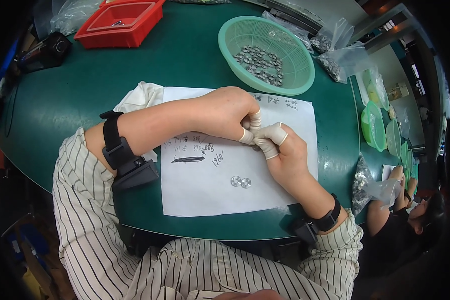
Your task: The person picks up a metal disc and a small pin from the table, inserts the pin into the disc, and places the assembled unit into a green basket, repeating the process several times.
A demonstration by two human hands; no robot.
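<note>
- Dark green, smooth-topped work table (pixel 190 62) spans the room, with a dark-clothed co-worker (pixel 400 217) seated beyond its right side.
- White paper sheet with black handwriting (pixel 200 195) lies flat under both hands.
- Left hand (pixel 230 112), in white finger cots, curls inward, its fingertips meeting the right hand's.
- Right hand (pixel 291 155), also in white finger cots, has its fingers bent at the same spot.
- Small grey piece (pixel 256 148) shows just below the joined fingertips, mostly hidden; I cannot tell which hand grips it.
- Two round silvery discs (pixel 240 182) lie side by side on the sheet, nearer the body.
- Pale green round mesh basket (pixel 297 82), beyond the sheet, holds many similar silvery parts.
- Red rectangular plastic tray (pixel 142 37) sits at the far left.
</note>
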